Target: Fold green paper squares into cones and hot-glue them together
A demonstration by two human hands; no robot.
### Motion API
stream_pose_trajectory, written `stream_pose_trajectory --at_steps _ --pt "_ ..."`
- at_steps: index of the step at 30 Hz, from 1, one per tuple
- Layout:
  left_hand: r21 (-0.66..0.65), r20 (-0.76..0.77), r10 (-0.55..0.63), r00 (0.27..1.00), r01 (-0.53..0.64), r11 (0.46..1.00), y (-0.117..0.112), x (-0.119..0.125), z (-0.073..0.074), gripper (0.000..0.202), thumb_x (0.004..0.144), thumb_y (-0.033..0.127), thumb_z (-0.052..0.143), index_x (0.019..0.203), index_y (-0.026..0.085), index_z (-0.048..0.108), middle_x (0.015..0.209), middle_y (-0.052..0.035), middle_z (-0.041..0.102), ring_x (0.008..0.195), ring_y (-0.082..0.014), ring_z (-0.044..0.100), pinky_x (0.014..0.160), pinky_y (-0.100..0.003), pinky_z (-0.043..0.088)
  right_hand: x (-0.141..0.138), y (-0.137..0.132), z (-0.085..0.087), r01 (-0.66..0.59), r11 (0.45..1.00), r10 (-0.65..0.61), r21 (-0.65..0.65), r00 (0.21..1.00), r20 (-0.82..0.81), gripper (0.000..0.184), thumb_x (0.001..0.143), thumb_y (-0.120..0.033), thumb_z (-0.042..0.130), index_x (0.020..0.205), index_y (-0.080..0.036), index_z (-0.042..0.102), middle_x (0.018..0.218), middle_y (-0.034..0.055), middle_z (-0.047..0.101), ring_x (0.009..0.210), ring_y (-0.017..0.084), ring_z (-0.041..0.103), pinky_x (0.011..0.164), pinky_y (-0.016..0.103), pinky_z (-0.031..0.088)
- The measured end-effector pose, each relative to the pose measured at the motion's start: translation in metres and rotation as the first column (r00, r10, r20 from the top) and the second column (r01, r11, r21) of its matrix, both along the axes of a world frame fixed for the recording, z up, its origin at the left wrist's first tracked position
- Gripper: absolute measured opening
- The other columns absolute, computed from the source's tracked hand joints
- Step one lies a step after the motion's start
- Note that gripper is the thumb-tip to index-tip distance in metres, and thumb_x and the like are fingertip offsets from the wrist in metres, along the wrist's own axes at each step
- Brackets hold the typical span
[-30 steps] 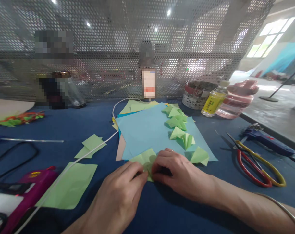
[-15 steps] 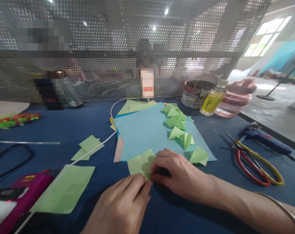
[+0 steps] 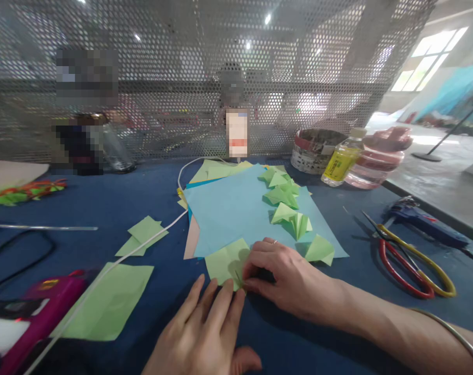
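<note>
A light green sheet of paper (image 3: 225, 260) lies before me, overlapping the near edge of a stack of blue paper (image 3: 232, 208). My right hand (image 3: 279, 271) pinches its right side between thumb and fingers, partly hiding it. Flat beside its near edge, my left hand (image 3: 205, 323) has its fingers stretched out and its thumb apart, the fingertips touching or almost touching the paper. Several folded green paper pieces (image 3: 281, 197) stand along the right of the blue stack, and one more folded piece (image 3: 320, 249) sits just beyond my right hand.
Scissors (image 3: 406, 265) and a blue glue gun (image 3: 427, 221) lie at right, below a yellow-labelled bottle (image 3: 341, 159) and a pink jug (image 3: 376, 159). Leftward are green sheets (image 3: 119, 297), a white cable (image 3: 142, 244) and a magenta device (image 3: 45, 302). A perforated metal screen (image 3: 174, 104) stands behind.
My left hand has let go of the paper's near edge, and its fingers have spread and flattened, with the thumb moving out to the right. My right hand keeps its pinch.
</note>
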State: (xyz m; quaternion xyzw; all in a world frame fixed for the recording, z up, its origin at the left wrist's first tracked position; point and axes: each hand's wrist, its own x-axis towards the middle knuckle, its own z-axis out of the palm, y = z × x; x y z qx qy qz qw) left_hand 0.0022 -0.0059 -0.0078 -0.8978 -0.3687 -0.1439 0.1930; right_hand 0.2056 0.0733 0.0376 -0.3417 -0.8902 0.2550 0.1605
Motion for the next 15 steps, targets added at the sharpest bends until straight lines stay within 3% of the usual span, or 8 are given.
stream_pose_trajectory --at_steps 5,15 --pt "0.022 -0.071 0.019 0.997 -0.018 1.0 -0.0001 -0.0022 0.0033 0.055 0.096 0.057 0.04 0.125 0.017 0.062 0.12 -0.0115 0.069 0.1 -0.0296 0.07 0.084 -0.043 0.059 0.0 -0.001 0.0016 -0.007 1.0 0.007 -0.001 1.0 0.007 0.008 0.084 -0.008 0.068 0.081 -0.014 0.064 0.082 0.0023 0.064 0.083 0.015 0.057 0.076 0.027 0.044" --pt "-0.064 -0.062 0.045 0.997 -0.049 0.997 0.0015 -0.0027 0.0097 0.052 0.095 0.057 0.041 0.126 0.02 0.061 0.12 -0.0103 0.069 0.102 -0.0277 0.069 0.088 -0.042 0.059 0.0003 -0.0017 0.0005 -0.004 1.0 0.004 0.007 1.0 -0.003 0.008 0.084 -0.007 0.066 0.082 -0.015 0.064 0.083 0.0022 0.064 0.083 0.015 0.057 0.076 0.028 0.044"
